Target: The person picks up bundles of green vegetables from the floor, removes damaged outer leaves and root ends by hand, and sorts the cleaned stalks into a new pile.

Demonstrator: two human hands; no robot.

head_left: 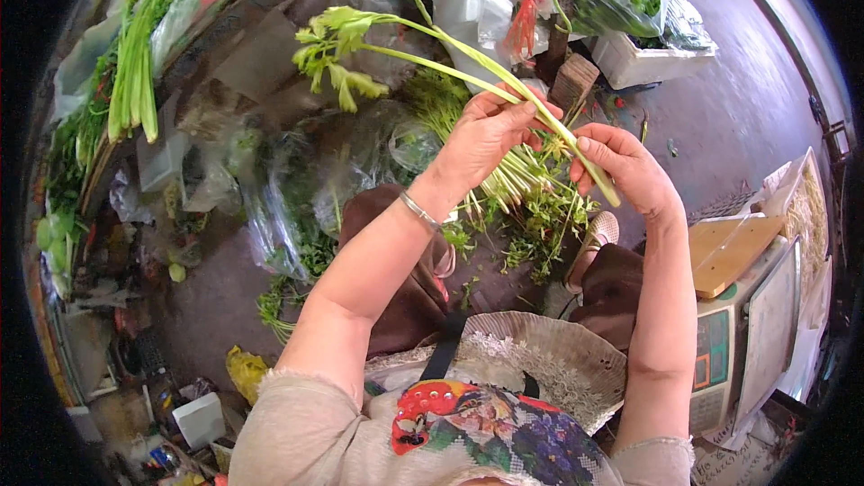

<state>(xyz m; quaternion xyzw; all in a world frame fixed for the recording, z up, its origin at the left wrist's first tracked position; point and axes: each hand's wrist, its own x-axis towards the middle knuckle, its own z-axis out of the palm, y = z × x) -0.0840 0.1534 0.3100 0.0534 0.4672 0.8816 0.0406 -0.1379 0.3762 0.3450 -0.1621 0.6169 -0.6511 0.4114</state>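
My left hand [496, 131] grips a green celery stalk [459, 47] around its middle. The stalk's leafy tops point to the upper left, and its pale base slants down to the right. Near that base my right hand [617, 165] pinches the stalk between thumb and fingers. Below my hands, a pile of thin-stemmed leafy greens [506, 182] lies on the floor, its stem ends toward me. Loose leafy sprigs [540, 236] are scattered between my feet. Part of the pile is hidden behind my left hand and forearm.
Bunched celery [135, 81] lies on a stand at the upper left. A white foam box [655, 64] with bagged greens stands at the upper right. To my right is a weighing scale [715, 358] with a wooden board [736, 253] beside it. Plastic bags [270, 216] lie left of the pile.
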